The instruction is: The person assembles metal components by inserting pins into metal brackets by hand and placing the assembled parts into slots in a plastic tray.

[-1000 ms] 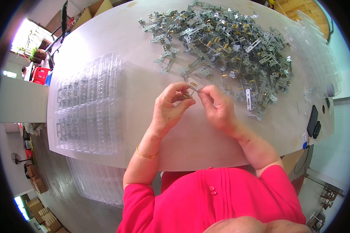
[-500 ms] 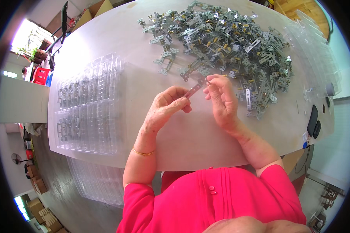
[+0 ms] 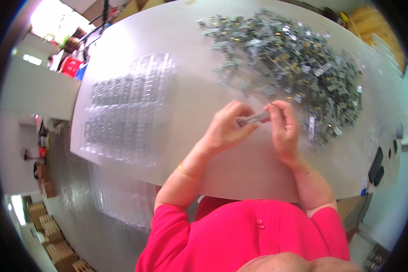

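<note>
A small grey metal bracket (image 3: 258,118) is held between my two hands, over the table in front of me. My left hand (image 3: 229,129) closes on its left end with thumb and fingers. At the bracket's right end, the fingers of my right hand (image 3: 285,131) are pinched together and appear to grip it. Just beyond my hands lies a large heap of similar metal brackets (image 3: 290,59), some with brass-coloured parts. To the left, a clear plastic tray (image 3: 161,109) has rows of compartments, with grey metal pieces in the left part of it.
More clear plastic trays (image 3: 122,195) sit lower down, beyond the table's near left edge. Clear plastic packaging (image 3: 381,81) lies along the right side. A black phone-like object (image 3: 375,165) rests near the right edge of the pale table (image 3: 190,81).
The view has swung, so the table's contents appear farther right. The bracket has turned from a steep slant to nearly level between my hands, and my fingers have shifted on it.
</note>
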Demonstrator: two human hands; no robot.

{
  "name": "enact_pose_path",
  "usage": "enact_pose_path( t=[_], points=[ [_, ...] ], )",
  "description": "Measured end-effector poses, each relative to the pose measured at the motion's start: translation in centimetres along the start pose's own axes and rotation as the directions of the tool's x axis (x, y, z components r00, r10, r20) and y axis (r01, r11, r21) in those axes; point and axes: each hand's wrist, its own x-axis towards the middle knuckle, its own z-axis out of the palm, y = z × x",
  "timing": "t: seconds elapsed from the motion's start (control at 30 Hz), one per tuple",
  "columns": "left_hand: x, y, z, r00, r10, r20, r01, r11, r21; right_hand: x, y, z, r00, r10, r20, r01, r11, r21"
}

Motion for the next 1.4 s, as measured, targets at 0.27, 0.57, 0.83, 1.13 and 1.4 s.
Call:
enact_pose_path(
  t=[0.27, 0.57, 0.83, 1.13, 1.4],
  points=[
    [-0.4, -0.4, 0.3, 0.922, 0.360, -0.139, -0.307, 0.903, 0.301, -0.5, 1.1, -0.2, 0.979, -0.200, 0.029, 0.202, 0.973, -0.112],
    [-2.5, 4.4, -3.9, 0.849, 0.239, -0.470, -0.123, 0.956, 0.265, -1.4, 0.1, 0.9, 0.936, -0.284, 0.209, 0.335, 0.901, -0.274],
    [-9.7, 4.5, -15.2, 0.631, 0.157, -0.759, 0.336, 0.828, 0.450, -0.9, 0.0, 1.0, 0.905, -0.282, 0.318, 0.379, 0.875, -0.303],
    [-14.0, 0.5, -21.4, 0.594, -0.033, -0.804, 0.621, 0.654, 0.432, -1.1, 0.0, 1.2, 0.924, -0.214, 0.316, 0.305, 0.913, -0.273],
    [-13.3, -0.1, -22.0, 0.607, -0.137, -0.783, 0.700, 0.560, 0.444, -1.2, 0.1, 1.2, 0.927, -0.199, 0.318, 0.293, 0.913, -0.282]
  ],
)
